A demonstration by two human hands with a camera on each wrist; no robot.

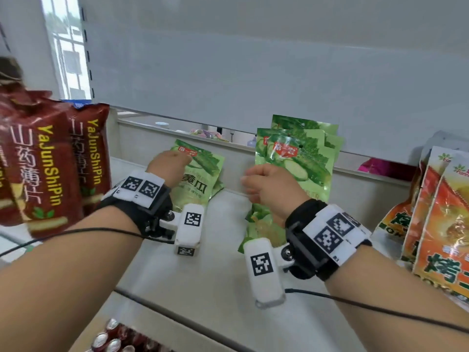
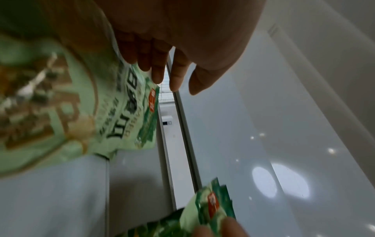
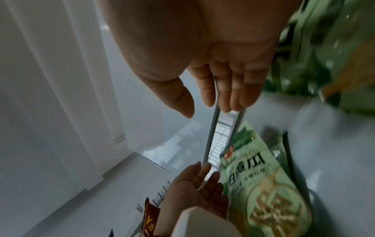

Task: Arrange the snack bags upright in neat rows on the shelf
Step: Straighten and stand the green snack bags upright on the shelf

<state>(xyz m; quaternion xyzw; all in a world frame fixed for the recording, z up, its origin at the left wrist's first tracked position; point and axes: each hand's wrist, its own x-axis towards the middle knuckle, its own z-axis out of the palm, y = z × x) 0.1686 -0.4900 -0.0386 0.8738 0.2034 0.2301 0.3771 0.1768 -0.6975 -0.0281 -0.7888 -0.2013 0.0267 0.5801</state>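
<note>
Both hands are inside the shelf [image 1: 223,270], among the green cucumber snack bags. The left hand [image 1: 168,167] is at the slumped green bag [image 1: 200,179] on the left, which leans back against the far rail. In the left wrist view its fingers [image 2: 158,70] are straight and a little apart, beside the top edge of this bag; they clamp nothing. The right hand [image 1: 269,189] is in front of the standing group of green bags [image 1: 297,158]. Its fingers [image 3: 233,89] are also straight and close together, holding nothing. One more fallen green bag [image 1: 256,224] lies flat below the right wrist.

I judge the step in hand is to raise the slumped bag. To do it well, take it at the top seam with thumb and fingers, lift it until the bottom sits flat, then slide it right until it touches the standing group. The bags are light and slippery, so the right hand should support the group against tipping. The red bags [image 1: 50,161] on the left and orange bags [image 1: 436,212] on the right already stand.
</note>
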